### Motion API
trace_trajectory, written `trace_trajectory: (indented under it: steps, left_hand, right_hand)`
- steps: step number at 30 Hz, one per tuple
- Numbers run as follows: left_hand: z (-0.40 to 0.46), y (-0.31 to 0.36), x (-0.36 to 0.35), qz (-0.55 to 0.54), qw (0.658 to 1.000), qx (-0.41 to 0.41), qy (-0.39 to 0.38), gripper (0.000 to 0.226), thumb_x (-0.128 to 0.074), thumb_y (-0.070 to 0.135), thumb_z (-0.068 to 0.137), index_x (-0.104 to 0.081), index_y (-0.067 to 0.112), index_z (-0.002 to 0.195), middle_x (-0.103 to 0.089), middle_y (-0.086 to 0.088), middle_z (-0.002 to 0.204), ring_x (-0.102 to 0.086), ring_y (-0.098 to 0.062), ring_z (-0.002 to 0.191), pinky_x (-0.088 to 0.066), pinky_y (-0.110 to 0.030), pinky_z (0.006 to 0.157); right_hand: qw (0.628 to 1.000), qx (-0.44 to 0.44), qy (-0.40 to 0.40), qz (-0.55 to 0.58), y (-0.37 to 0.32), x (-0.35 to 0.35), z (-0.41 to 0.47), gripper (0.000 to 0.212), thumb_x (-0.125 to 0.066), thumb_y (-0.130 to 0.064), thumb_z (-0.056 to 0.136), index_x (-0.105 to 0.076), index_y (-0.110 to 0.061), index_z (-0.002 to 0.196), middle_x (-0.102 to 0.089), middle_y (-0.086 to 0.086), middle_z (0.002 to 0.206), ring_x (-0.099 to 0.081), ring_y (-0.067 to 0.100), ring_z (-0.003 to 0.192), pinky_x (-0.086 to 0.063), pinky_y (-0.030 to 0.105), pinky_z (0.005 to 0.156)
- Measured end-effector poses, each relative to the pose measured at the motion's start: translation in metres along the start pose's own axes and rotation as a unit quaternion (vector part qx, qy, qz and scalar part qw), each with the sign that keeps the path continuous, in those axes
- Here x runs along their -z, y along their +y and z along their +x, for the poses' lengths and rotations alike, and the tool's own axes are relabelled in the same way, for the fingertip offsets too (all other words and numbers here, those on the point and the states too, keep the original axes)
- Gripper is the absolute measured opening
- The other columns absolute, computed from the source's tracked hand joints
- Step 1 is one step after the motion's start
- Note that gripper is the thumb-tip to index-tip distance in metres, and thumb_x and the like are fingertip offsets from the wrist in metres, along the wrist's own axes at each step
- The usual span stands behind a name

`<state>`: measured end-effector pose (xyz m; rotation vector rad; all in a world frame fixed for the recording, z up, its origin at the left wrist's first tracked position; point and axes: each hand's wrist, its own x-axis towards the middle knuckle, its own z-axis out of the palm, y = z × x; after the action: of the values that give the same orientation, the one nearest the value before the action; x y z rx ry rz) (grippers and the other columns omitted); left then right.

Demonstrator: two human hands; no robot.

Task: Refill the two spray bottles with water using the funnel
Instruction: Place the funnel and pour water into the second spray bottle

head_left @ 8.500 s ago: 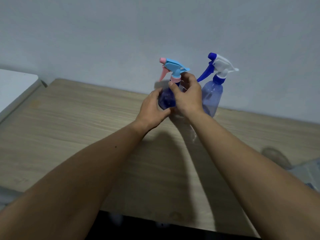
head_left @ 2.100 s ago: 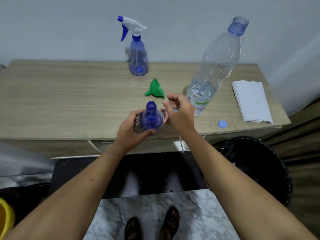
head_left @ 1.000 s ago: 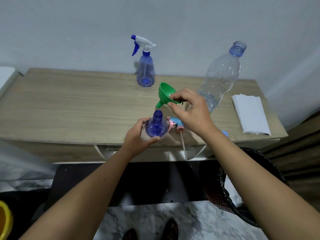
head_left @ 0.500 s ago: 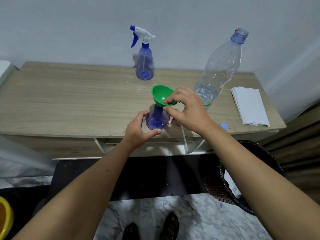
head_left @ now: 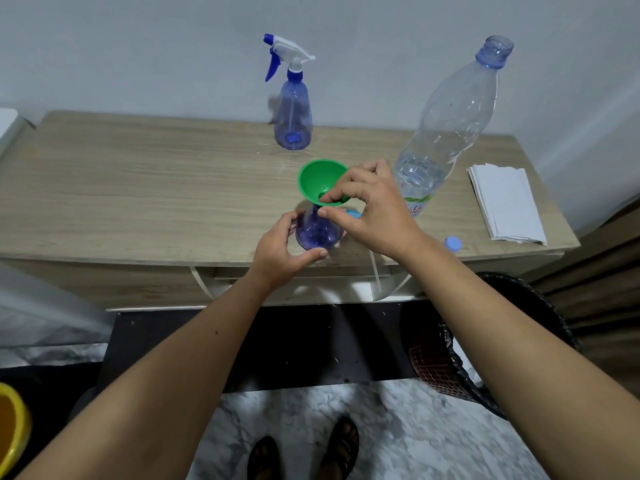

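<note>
Two hands work at one open spray bottle [head_left: 317,232]: the left hand [head_left: 280,249] cups its base, the right hand [head_left: 372,211] pinches the green funnel [head_left: 317,180] seated in its neck. Beyond the right hand stands the water bottle [head_left: 446,129]; letting go carelessly could tip the top-heavy funnel.

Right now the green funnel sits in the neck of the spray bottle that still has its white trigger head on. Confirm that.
Not quite. In the head view the green funnel sits in the open spray bottle near the table's front edge, gripped by the left hand. The bottle with the white trigger head stands apart at the back.
</note>
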<state>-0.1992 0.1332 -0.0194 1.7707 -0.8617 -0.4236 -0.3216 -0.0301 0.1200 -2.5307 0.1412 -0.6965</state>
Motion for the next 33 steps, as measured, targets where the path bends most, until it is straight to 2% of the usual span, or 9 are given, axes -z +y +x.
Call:
trace_trajectory:
  steps: [4, 7, 10, 14, 19, 22, 24, 30, 33]
  left_hand:
    - [-0.002, 0.003, 0.0, 0.008, 1.0, 0.0, 0.009, 0.09, -0.095, 0.053, 0.071, -0.053, 0.022, 0.144, -0.069, 0.006, 0.135, -0.066, -0.013, 0.126, -0.053, -0.049, 0.108]
    - [-0.003, 0.006, -0.002, 0.002, 1.0, 0.001, 0.017, 0.087, -0.094, 0.049, 0.072, -0.054, 0.022, 0.145, -0.069, 0.007, 0.135, -0.066, -0.011, 0.126, -0.053, -0.049, 0.109]
    - [-0.005, 0.009, -0.003, 0.001, 1.0, 0.0, 0.019, 0.088, -0.093, 0.048, 0.073, -0.052, 0.024, 0.147, -0.068, 0.008, 0.138, -0.065, -0.011, 0.128, -0.052, -0.049, 0.11]
    - [-0.006, 0.007, -0.003, -0.001, 1.0, 0.016, 0.026, 0.105, -0.093, 0.055, 0.07, -0.044, 0.018, 0.155, -0.062, 0.004, 0.147, -0.059, -0.008, 0.136, -0.048, -0.045, 0.116]
    - [-0.009, 0.01, -0.005, -0.007, 0.999, 0.027, 0.025, 0.115, -0.095, 0.057, 0.066, -0.039, 0.014, 0.157, -0.057, 0.0, 0.152, -0.056, -0.009, 0.139, -0.045, -0.041, 0.119]
    - [-0.019, 0.012, -0.008, -0.04, 0.997, 0.051, 0.05, 0.122, -0.096, 0.058, 0.063, -0.036, 0.01, 0.158, -0.05, -0.006, 0.156, -0.052, -0.012, 0.143, -0.043, -0.041, 0.121]
    - [-0.029, 0.014, -0.012, -0.065, 0.993, 0.068, 0.067, 0.125, -0.096, 0.062, 0.062, -0.034, 0.011, 0.157, -0.049, -0.01, 0.156, -0.051, -0.014, 0.144, -0.042, -0.042, 0.122]
    - [-0.043, 0.022, -0.009, -0.082, 0.991, 0.089, 0.057, 0.125, -0.092, 0.069, 0.06, -0.034, 0.017, 0.157, -0.047, -0.007, 0.159, -0.048, -0.013, 0.145, -0.04, -0.041, 0.124]
    - [-0.038, 0.029, -0.006, -0.079, 0.99, 0.107, 0.056, 0.115, -0.096, 0.056, 0.066, -0.037, 0.018, 0.157, -0.048, -0.003, 0.16, -0.05, -0.012, 0.143, -0.04, -0.04, 0.124]
  right_hand:
    - [1.0, 0.0, 0.005, 0.005, -0.003, 0.0, 0.001, 0.021, -0.085, -0.037, 0.084, -0.084, -0.022, 0.098, -0.066, -0.014, 0.095, -0.046, 0.026, 0.105, -0.031, 0.013, 0.093]
    - [1.0, 0.007, 0.015, -0.002, -0.004, 0.0, 0.0, 0.021, -0.084, -0.037, 0.083, -0.084, -0.021, 0.097, -0.065, -0.017, 0.094, -0.049, 0.03, 0.104, -0.036, 0.024, 0.093]
    - [1.0, 0.005, 0.025, -0.003, -0.002, 0.001, -0.002, 0.02, -0.084, -0.034, 0.084, -0.083, -0.021, 0.099, -0.066, -0.017, 0.096, -0.049, 0.027, 0.105, -0.035, 0.02, 0.094]
    - [0.999, -0.004, 0.038, -0.003, -0.004, 0.003, -0.005, 0.021, -0.085, -0.03, 0.083, -0.082, -0.021, 0.101, -0.071, -0.012, 0.1, -0.055, 0.027, 0.107, -0.034, 0.019, 0.097]
    - [0.999, 0.002, 0.046, 0.005, -0.005, 0.007, -0.006, 0.022, -0.085, -0.029, 0.084, -0.08, -0.022, 0.104, -0.073, -0.01, 0.102, -0.064, 0.028, 0.105, -0.037, 0.025, 0.097]
    - [0.998, 0.002, 0.066, 0.008, -0.009, 0.013, -0.01, 0.023, -0.087, -0.025, 0.083, -0.079, -0.019, 0.104, -0.073, -0.007, 0.104, -0.066, 0.022, 0.103, -0.042, 0.035, 0.099]
    - [0.996, -0.01, 0.089, 0.012, -0.011, 0.018, -0.015, 0.024, -0.088, -0.024, 0.082, -0.079, -0.018, 0.103, -0.073, -0.007, 0.104, -0.065, 0.016, 0.102, -0.044, 0.039, 0.099]
    - [0.99, -0.074, 0.119, 0.016, -0.007, 0.038, -0.036, 0.024, -0.086, -0.032, 0.084, -0.079, -0.019, 0.103, -0.071, -0.002, 0.107, -0.064, 0.021, 0.106, -0.048, 0.04, 0.099]
    - [0.98, -0.126, 0.152, 0.014, 0.002, 0.051, -0.045, 0.025, -0.084, -0.036, 0.084, -0.076, -0.022, 0.103, -0.065, 0.0, 0.111, -0.062, 0.024, 0.109, -0.051, 0.043, 0.098]
